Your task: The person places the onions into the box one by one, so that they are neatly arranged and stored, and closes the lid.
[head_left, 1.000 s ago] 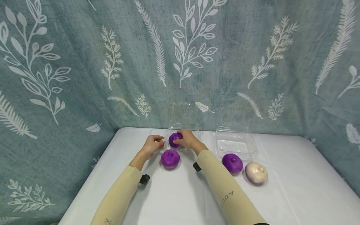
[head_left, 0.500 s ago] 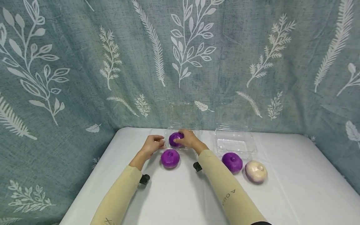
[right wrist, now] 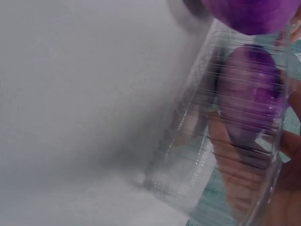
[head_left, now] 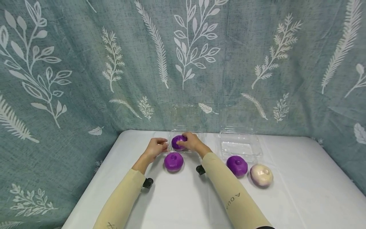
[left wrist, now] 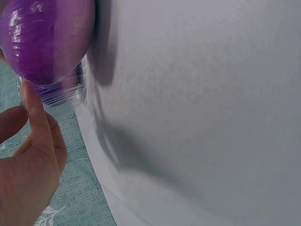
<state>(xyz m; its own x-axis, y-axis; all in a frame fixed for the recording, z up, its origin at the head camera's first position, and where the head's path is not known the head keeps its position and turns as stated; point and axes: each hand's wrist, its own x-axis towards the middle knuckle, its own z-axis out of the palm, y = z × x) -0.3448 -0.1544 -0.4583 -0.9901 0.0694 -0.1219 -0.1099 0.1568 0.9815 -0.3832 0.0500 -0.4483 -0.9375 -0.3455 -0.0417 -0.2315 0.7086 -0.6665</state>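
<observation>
My right hand (head_left: 193,142) grips a purple onion (head_left: 176,142) inside the left clear plastic clamshell container (head_left: 201,137). Through the clear wall in the right wrist view, that onion (right wrist: 247,87) sits at one end of the container, with the fingers around it. At the container's left edge, my left hand (head_left: 154,148) pinches the rim between thumb and index finger (left wrist: 38,120). A second purple onion (head_left: 173,162) lies on the table just in front of the container. The container's lid (head_left: 186,116) stands raised at the back.
To the right, another clear clamshell container (head_left: 237,148) stands with its lid up. In front of it lie a purple onion (head_left: 236,166) and a pale white-and-purple onion (head_left: 261,175). A patterned green curtain (head_left: 160,63) hangs behind the white table (head_left: 183,203).
Both hands stay almost where they were. The right hand has shifted very slightly to the right around the onion.
</observation>
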